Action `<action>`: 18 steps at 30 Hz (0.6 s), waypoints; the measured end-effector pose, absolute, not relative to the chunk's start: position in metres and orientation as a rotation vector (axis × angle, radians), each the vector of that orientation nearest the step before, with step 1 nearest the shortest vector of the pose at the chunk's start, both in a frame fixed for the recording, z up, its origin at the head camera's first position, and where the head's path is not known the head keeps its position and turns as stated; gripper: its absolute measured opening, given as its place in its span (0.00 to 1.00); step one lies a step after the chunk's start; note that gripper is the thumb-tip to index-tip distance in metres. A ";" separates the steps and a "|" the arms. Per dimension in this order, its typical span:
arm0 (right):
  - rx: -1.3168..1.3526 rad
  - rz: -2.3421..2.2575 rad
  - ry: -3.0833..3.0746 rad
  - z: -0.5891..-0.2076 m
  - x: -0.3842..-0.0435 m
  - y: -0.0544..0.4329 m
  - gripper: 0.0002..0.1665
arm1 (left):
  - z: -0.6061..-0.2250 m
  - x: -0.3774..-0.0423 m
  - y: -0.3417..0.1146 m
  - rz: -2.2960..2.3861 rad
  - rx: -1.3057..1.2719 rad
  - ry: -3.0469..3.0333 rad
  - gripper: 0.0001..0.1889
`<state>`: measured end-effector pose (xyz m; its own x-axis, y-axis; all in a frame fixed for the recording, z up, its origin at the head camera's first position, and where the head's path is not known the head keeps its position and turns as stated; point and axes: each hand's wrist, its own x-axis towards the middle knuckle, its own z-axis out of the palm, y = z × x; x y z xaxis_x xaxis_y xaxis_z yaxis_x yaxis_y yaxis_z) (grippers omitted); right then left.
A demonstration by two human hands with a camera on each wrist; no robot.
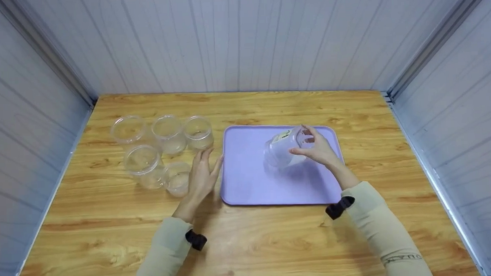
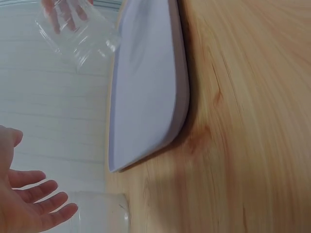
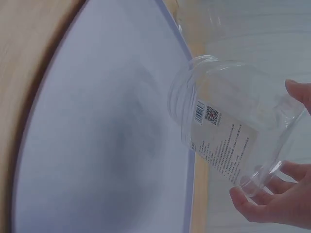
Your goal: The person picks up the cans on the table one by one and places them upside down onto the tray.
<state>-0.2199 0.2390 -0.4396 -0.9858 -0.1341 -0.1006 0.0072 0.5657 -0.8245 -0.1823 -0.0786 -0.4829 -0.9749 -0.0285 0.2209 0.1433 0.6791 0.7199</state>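
My right hand [image 1: 321,151] grips a clear plastic jar [image 1: 282,150] by its base end, thumb on one side and fingers on the other. The jar is tilted over the lilac tray [image 1: 247,187], its threaded mouth pointing down and to the left. A printed label [image 3: 223,138] with a barcode and a square code shows on its side in the right wrist view. To the left of the tray is my left hand [image 1: 204,176], fingers spread and holding nothing. It is beside a short clear jar [image 1: 177,181], partly covering it in the head view.
Several more clear jars stand left of the tray on the wooden table [image 1: 273,243], among them a tall one [image 1: 148,170] at the front left and one [image 1: 198,133] nearest the tray. Pale panel walls [image 1: 234,40] enclose the table at the back and sides.
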 end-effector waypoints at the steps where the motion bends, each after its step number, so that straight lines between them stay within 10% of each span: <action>1: -0.113 -1.374 2.649 -0.439 -0.221 0.240 0.57 | -0.483 -0.182 -0.081 -1.152 -0.108 -2.688 0.25; 18: -0.174 -1.138 2.777 -0.433 -0.239 0.259 0.56 | -0.482 -0.187 -0.103 -0.761 -0.279 -2.810 0.27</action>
<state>-0.2389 0.2589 -0.4329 -0.9842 -0.1575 -0.0811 -0.0552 0.7079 -0.7041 -0.1868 -0.1028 -0.4825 -0.9586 0.1255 0.2557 0.2374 0.8481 0.4736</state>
